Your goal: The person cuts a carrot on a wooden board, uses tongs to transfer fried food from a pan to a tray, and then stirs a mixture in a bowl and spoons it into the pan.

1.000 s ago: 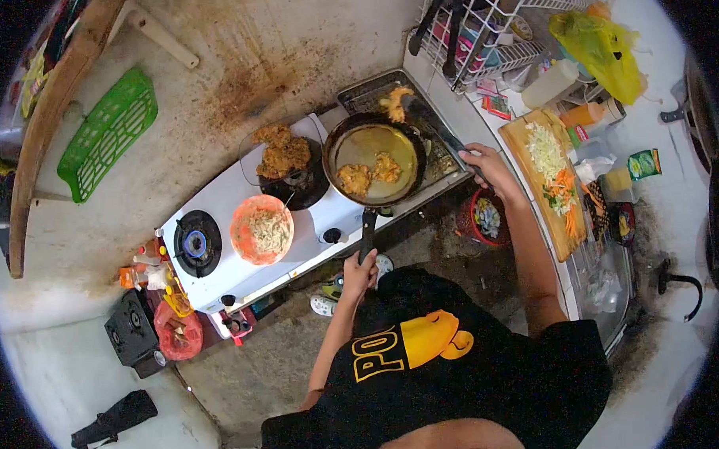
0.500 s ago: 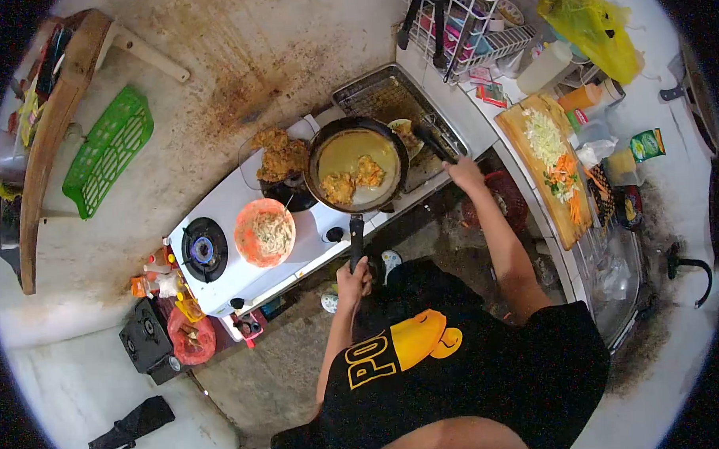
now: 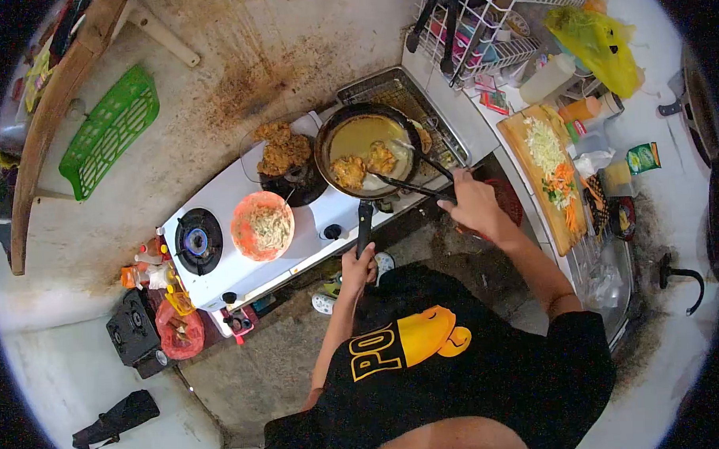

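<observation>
My left hand is wrapped round the black handle of a frying pan. In the pan, two golden fritters sit in yellowish oil. My right hand grips black tongs whose two arms are spread, the tips over the pan at the fritter on the right. Partly hidden behind the pan's right rim is a small plate. Left of the pan, a pile of browned fritters rests on a rack or plate by the stove.
A pink bowl of batter stands on the white stove, beside a lit burner. At right, a cutting board carries shredded cabbage and carrot. A wire rack and a metal tray stand behind.
My right hand has brought the tongs from beside the small plate to over the pan, and their arms have spread apart. My left hand stays on the pan handle.
</observation>
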A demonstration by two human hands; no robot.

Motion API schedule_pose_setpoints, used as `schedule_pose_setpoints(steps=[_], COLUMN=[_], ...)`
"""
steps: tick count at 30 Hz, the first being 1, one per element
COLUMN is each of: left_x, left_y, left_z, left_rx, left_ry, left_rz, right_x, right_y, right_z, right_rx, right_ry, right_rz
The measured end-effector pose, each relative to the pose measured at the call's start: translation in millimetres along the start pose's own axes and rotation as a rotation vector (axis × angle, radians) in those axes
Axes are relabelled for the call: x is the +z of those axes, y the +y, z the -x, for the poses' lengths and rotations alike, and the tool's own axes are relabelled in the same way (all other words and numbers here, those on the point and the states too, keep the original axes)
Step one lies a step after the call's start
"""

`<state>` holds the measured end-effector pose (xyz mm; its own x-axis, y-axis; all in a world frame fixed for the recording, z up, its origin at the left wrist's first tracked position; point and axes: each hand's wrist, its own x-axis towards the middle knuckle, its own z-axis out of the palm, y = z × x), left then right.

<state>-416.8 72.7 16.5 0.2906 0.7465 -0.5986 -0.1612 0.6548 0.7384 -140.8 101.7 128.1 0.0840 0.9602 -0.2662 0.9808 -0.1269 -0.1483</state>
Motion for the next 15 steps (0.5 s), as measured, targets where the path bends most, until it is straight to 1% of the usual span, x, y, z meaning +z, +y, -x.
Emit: schedule_pose_setpoints(steps=[3, 5, 8, 15], left_x=[0.5, 1.1, 2.2, 4.6], left_y=[-0.4, 1.2, 2.8, -1.8], left_z=[-0.9, -2.1, -5.4, -8.3], left_rx=[0.002, 0.009, 0.049, 0.033], left_ry=[-0.016, -0.023, 0.013, -0.008], left_rz=[0.015, 0.018, -0.068, 0.004], right_x=[11.2, 24.6, 36.7, 40.2], right_y=[-12.3, -15.1, -17.5, -12.7], right_z=[2.7, 0.9, -0.4, 0.0], right_rx=[0.044, 0.085, 0.11, 0.126], right_ry=[-0.038, 0.029, 0.051, 0.051], right_rz=[-0.05, -0.053, -0.114, -0.122])
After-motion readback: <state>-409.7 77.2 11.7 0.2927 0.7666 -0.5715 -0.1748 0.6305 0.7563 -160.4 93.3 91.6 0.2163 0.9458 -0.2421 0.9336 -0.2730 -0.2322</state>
